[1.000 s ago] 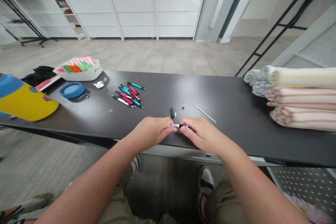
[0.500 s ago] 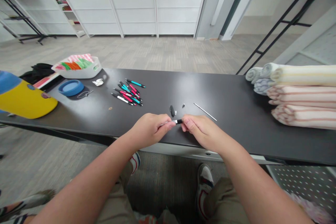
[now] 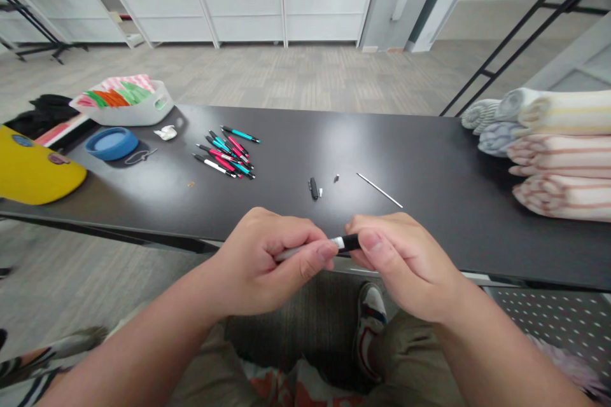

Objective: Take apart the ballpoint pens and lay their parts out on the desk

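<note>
A white pen barrel with a black grip end (image 3: pixel 349 242) spans the gap between my two hands. My left hand (image 3: pixel 281 257) is closed around its white part, thumb on top. At the black end, my right hand (image 3: pixel 401 257) pinches with thumb and fingers, and its very tip is hidden. Beyond my hands on the table lie a black pen piece with a clip (image 3: pixel 314 188), a tiny white piece (image 3: pixel 321 193), a small dark metallic bit (image 3: pixel 337 178) and a thin pen refill (image 3: pixel 379 190). A pile of pens (image 3: pixel 226 156) in red, teal and white lies farther left.
On the dark table (image 3: pixel 286 133), a white basket (image 3: pixel 157 105), a blue round lid (image 3: pixel 111 144), crumpled tissue (image 3: pixel 165 133) and a yellow object (image 3: pixel 38 168) sit left. Rolled striped towels (image 3: pixel 563 146) are stacked right. A second person's shoe (image 3: pixel 62 346) shows lower left.
Both hands, with the pen barrel between them, have come nearer to me and lower in view. The view has tilted down slightly. The loose pieces lie as before.
</note>
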The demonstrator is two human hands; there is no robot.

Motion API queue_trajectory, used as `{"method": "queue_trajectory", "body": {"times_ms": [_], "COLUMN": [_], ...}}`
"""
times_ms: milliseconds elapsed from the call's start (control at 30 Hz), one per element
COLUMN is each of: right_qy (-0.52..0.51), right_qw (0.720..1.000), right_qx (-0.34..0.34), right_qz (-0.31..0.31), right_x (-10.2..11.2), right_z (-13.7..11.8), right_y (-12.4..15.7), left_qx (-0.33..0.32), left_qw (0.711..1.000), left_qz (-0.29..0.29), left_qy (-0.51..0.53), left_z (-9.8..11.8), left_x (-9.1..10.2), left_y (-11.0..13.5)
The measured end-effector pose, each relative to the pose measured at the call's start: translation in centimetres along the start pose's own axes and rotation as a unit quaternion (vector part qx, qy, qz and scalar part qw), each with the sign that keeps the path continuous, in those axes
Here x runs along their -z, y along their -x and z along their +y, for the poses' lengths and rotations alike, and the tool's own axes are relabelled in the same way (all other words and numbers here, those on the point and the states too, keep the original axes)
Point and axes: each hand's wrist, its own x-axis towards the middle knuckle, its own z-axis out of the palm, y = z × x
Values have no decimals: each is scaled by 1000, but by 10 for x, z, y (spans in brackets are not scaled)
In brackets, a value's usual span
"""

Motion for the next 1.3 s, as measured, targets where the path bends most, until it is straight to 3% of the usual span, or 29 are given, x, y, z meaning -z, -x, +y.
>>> {"method": "queue_trajectory", "body": {"times_ms": [367,467,567,633,767,900,1033,1300], "right_qy": [-31,26,131,174,190,183,188,191], "right_qw": [999,999,989,981,975,976,977,978], "right_qx": [13,-1,-14,-12,-15,-25,-13,0], "right_qz": [0,22,61,88,112,118,103,81], "right_x": [-1,0,1,0,-1,-2,-2,-2], "right_z": [-8,-4,10,23,45,49,47,48], "right_y": [1,-3,-10,-15,-24,-28,-26,-22], "left_qx": [-18,-34,-57,-57,-54,-74,-97,-106], "left_qw": [1000,992,956,938,927,913,899,903], "left_qz": [-2,14,58,62,61,74,78,76], "left_qy": [-3,-117,-281,-336,-365,-395,-419,-409], "left_z": [10,-1,-23,-39,-62,-73,-77,-74], "left_x": [2,-1,-5,-9,-12,-13,-11,-11], "left_y": [1,0,-3,-7,-17,-21,-20,-19]}}
